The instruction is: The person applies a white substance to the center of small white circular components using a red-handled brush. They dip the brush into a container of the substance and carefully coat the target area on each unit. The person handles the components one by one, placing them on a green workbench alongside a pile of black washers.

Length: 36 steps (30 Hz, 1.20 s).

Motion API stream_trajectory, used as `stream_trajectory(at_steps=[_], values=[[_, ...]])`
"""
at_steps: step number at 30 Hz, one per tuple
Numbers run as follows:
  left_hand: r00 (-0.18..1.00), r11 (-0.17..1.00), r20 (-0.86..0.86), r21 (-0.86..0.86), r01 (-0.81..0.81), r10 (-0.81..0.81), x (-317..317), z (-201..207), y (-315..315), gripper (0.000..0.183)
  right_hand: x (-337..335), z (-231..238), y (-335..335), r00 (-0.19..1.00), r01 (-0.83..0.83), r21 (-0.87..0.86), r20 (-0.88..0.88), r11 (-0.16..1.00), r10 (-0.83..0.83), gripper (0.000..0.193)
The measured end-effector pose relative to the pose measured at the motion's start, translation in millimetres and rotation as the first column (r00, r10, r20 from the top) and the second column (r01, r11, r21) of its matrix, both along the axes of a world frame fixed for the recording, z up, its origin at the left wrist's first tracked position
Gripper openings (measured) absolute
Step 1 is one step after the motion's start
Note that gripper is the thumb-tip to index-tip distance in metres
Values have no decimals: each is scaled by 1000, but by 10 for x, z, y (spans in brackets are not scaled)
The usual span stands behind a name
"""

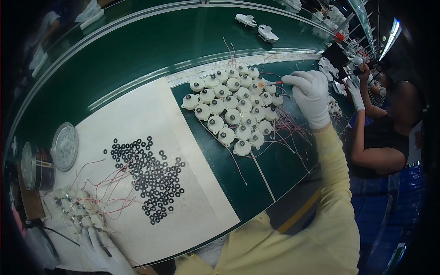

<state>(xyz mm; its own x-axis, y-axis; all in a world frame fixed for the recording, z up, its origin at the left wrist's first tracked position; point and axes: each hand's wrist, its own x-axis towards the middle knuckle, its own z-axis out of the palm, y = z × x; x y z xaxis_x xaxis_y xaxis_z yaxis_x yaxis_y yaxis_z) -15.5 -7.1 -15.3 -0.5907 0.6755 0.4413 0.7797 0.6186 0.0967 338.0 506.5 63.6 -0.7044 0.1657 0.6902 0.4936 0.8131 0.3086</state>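
My right hand [309,94], in a white glove, pinches a thin brush [274,82] with a reddish handle. The brush's tip is over the right part of a packed group of round white motors [232,116], each with a dark centre and side lugs. Thin red and pale wires [293,128] trail from them to the right. At the lower left my left hand [103,254], also gloved, has its fingers stretched out at the edge of a second cluster of white motors [78,208]. Whether its fingertips press on one is hard to see.
Many small black rings [158,178] lie spread on a white sheet [197,206]. A tin [39,167] and a round lid [65,145] stand at the left. Two white parts [267,34] rest on the green surface beyond. At the right a co-worker [382,123] handles white parts.
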Motion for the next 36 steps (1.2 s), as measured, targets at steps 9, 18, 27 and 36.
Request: stream_trajectory(at_steps=[9,18,27,36], values=[[1000,1000,-2,14,-28,28,94,89,79,36,-250,-82,-150,996,-90,-118,-18,989,89,29],[998,998,45,47,-52,50,128,72,92,36,-192,-130,-124,998,-61,-104,8,993,63,28],[1000,1000,-16,12,-22,22,103,70,69,36,-213,-101,-150,995,-94,-88,-28,992,92,28],[999,998,9,40,-40,40,115,61,77,36,-30,-107,-119,998,-41,-105,-42,994,37,29]])
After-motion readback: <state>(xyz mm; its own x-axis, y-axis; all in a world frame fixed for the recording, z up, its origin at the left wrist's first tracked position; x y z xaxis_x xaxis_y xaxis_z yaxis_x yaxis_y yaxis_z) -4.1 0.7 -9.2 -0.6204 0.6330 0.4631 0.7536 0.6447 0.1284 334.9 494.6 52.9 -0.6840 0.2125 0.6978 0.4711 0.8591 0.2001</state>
